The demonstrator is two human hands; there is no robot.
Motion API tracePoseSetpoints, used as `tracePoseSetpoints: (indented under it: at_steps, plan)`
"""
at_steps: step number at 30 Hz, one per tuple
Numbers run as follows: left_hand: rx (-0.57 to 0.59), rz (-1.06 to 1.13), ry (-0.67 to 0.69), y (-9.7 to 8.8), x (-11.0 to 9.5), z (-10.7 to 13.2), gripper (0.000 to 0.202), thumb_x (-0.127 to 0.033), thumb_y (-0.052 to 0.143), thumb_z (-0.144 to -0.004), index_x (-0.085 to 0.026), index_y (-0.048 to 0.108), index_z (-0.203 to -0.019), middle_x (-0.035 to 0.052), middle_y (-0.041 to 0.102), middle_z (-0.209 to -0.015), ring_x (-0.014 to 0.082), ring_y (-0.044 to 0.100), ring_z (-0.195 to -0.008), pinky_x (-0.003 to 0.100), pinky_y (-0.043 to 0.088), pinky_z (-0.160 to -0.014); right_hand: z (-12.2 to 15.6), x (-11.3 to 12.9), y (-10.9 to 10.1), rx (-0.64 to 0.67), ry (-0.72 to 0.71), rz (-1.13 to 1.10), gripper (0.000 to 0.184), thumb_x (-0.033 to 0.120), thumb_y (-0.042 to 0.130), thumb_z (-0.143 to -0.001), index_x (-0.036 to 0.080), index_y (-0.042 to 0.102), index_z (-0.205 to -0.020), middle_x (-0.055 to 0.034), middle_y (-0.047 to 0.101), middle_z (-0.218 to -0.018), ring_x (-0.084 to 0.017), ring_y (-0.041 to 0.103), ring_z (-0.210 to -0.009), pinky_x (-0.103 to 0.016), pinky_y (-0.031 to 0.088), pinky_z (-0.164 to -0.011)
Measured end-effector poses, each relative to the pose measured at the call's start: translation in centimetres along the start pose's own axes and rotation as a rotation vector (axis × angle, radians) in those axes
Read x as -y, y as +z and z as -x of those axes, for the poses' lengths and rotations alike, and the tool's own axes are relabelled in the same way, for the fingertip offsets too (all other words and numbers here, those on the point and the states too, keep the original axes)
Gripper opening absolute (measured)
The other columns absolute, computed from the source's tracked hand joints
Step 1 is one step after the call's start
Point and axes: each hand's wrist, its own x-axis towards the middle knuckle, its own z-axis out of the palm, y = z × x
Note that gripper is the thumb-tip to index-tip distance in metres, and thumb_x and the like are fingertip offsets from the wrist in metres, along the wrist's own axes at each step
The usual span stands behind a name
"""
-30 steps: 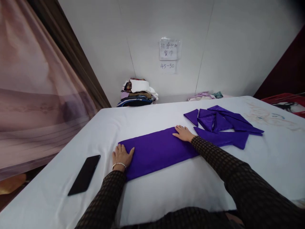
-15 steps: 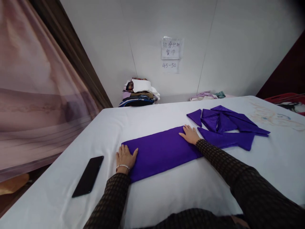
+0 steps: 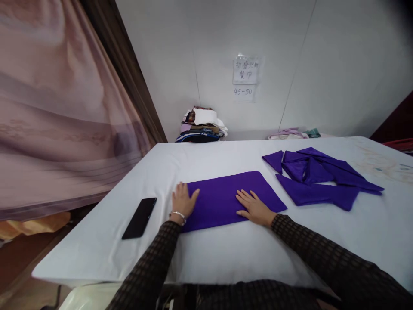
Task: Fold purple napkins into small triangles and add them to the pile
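A purple cloth napkin [image 3: 216, 200], folded into a long rectangle, lies flat on the white-covered table [image 3: 222, 254]. My left hand [image 3: 183, 201] rests spread over its left end, with a silver bracelet at the wrist. Toward the near edge of the napkin, right of its middle, my right hand [image 3: 254, 208] lies flat with its fingers apart. Neither hand grips the cloth. Beyond the right end are several folded purple napkins [image 3: 325, 193], some of them triangular and overlapping.
A black phone [image 3: 140, 218] lies to the left. Behind the table's far edge sit a pile of folded clothes [image 3: 201, 125] and some pink and green cloths [image 3: 290, 134]. Paper signs [image 3: 245, 77] hang on the wall, and a pink curtain [image 3: 58, 107] drapes at the left.
My right hand has slid from the napkin's far right corner toward its near edge and middle. My left hand stays on the left end. The view has shifted left.
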Motion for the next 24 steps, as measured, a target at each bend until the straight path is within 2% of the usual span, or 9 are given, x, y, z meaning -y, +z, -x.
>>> tracePoseSetpoints:
  at_steps: [2, 4, 5, 7, 10, 14, 18, 21, 24]
  plan:
    - [0.003, 0.002, 0.261, 0.3, -2.7, 2.9, 0.072, -0.06, 0.029, -0.088, -0.011, 0.035, -0.14, 0.0148, 0.025, -0.151, 0.0279, 0.017, -0.141, 0.047, 0.015, -0.113, 0.0, 0.0, 0.1, -0.006, -0.003, 0.011, 0.072, 0.063, 0.03, -0.089, 0.016, 0.031, -0.144, -0.0116, 0.026, -0.15, -0.026, 0.018, -0.139, -0.05, 0.013, -0.111]
    - [0.092, 0.01, 0.48, 1.3, -5.0, 5.8, 0.075, -0.065, 0.029, -0.085, -0.015, 0.036, -0.14, 0.0117, 0.026, -0.151, 0.0268, 0.017, -0.141, 0.048, 0.015, -0.113, 0.0, 0.0, 0.3, -0.01, -0.003, 0.023, 0.071, 0.062, 0.03, -0.089, 0.016, 0.031, -0.143, -0.0116, 0.027, -0.15, -0.025, 0.019, -0.139, -0.05, 0.014, -0.111]
    - [0.138, 0.015, 0.551, 1.9, -5.8, 7.0, 0.076, -0.067, 0.028, -0.085, -0.016, 0.035, -0.141, 0.0109, 0.027, -0.151, 0.0264, 0.018, -0.14, 0.049, 0.014, -0.113, 0.0, -0.1, 0.3, -0.013, -0.004, 0.029, 0.071, 0.062, 0.03, -0.09, 0.016, 0.032, -0.143, -0.0114, 0.027, -0.15, -0.025, 0.019, -0.139, -0.05, 0.014, -0.111]
    - [0.208, 0.018, 0.599, 2.8, -6.0, 8.5, 0.078, -0.069, 0.027, -0.084, -0.017, 0.033, -0.142, 0.0104, 0.027, -0.151, 0.0263, 0.019, -0.14, 0.05, 0.015, -0.113, 0.2, -0.2, 0.4, -0.022, -0.003, 0.041, 0.069, 0.061, 0.031, -0.09, 0.017, 0.032, -0.143, -0.011, 0.028, -0.15, -0.025, 0.02, -0.139, -0.05, 0.015, -0.111]
    - [0.232, -0.003, 0.525, 3.0, -3.5, 8.9, 0.078, -0.069, 0.027, -0.084, -0.017, 0.031, -0.143, 0.0101, 0.026, -0.151, 0.0269, 0.018, -0.14, 0.053, 0.013, -0.113, 1.0, -0.9, 0.5, -0.034, 0.034, 0.067, 0.068, 0.061, 0.028, -0.09, 0.019, 0.033, -0.143, -0.0105, 0.028, -0.15, -0.025, 0.019, -0.139, -0.05, 0.015, -0.111]
    - [0.227, -0.04, 0.367, 1.6, 2.0, 8.2, 0.075, -0.066, 0.031, -0.085, -0.018, 0.032, -0.142, 0.0094, 0.028, -0.151, 0.027, 0.019, -0.14, 0.052, 0.013, -0.112, 2.8, -3.1, 0.5, -0.06, 0.138, 0.116, 0.065, 0.06, 0.027, -0.091, 0.021, 0.033, -0.143, -0.0099, 0.027, -0.15, -0.025, 0.019, -0.139, -0.051, 0.016, -0.11]
    - [0.205, -0.079, 0.115, -0.2, 6.1, 6.0, 0.066, -0.058, 0.036, -0.087, -0.015, 0.042, -0.136, 0.014, 0.033, -0.148, 0.0285, 0.027, -0.137, 0.047, 0.024, -0.109, 3.5, -6.2, -0.4, -0.051, 0.277, 0.144, 0.064, 0.057, 0.028, -0.091, 0.019, 0.036, -0.142, -0.0128, 0.03, -0.149, -0.028, 0.022, -0.138, -0.054, 0.021, -0.108]
    - [0.134, -0.109, 0.027, -1.2, 6.8, 2.7, 0.06, -0.052, 0.04, -0.087, -0.012, 0.045, -0.132, 0.0169, 0.036, -0.145, 0.0288, 0.035, -0.133, 0.041, 0.033, -0.104, 1.6, -8.1, -2.2, -0.07, 0.331, 0.158, 0.06, 0.051, 0.031, -0.092, 0.018, 0.035, -0.142, -0.0142, 0.03, -0.149, -0.029, 0.023, -0.138, -0.055, 0.024, -0.106]
    - [0.144, -0.115, -0.019, -1.6, 6.0, -1.0, 0.052, -0.047, 0.041, -0.087, -0.014, 0.047, -0.127, 0.0163, 0.044, -0.14, 0.0291, 0.045, -0.125, 0.04, 0.039, -0.098, -2.1, -9.5, -3.8, -0.078, 0.319, 0.171, 0.054, 0.038, 0.036, -0.092, 0.018, 0.034, -0.142, -0.013, 0.031, -0.149, -0.028, 0.023, -0.138, -0.05, 0.027, -0.106]
